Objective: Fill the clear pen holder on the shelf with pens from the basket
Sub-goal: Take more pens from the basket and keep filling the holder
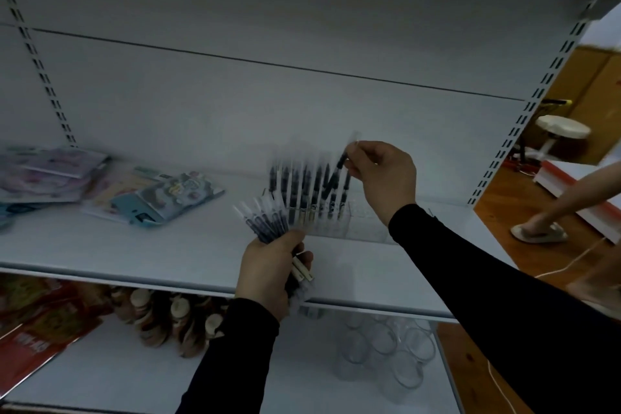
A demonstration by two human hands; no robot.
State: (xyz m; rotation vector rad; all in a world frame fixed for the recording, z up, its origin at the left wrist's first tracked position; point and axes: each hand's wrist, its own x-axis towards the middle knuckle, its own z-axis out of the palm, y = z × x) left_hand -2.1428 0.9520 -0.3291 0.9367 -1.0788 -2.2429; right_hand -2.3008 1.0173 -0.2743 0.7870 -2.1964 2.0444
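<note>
Nearest the camera, the left hand (268, 274) grips a fanned bundle of pens (265, 220). At one o'clock from it, the right hand (383, 175) pinches one pen (342, 161) above the clear holder (336, 215) on the shelf (168, 245). Lowered tilted, it could knock the standing pens (302, 185) or tip the holder.

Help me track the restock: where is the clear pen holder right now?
In the head view, the clear pen holder stands on the white shelf, right of centre, between the left hand and the right hand, with pens upright inside.
</note>
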